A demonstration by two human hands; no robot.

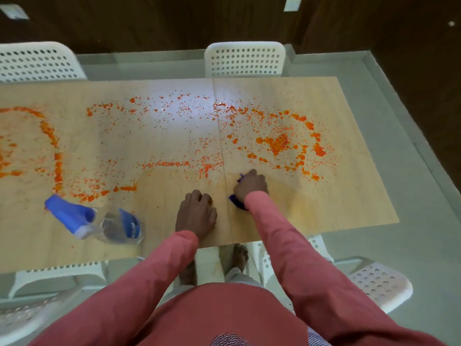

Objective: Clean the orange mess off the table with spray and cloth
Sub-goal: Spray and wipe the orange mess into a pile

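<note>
Cloth (236, 203) purple, bunched under right hand (250, 187); orange mess (279, 143) speckled.

The table (174, 136) has a pale wood-grain top. Orange mess (279, 143) lies spattered and smeared across it, thickest toward its right end. A spray bottle (94, 222), clear with a blue head, lies on its side near the table's front edge. A blue cloth (237, 202) sits bunched on the table right of the bottle, mostly covered.

White perforated chairs (245, 59), dark wooden wall (149, 18)
</note>
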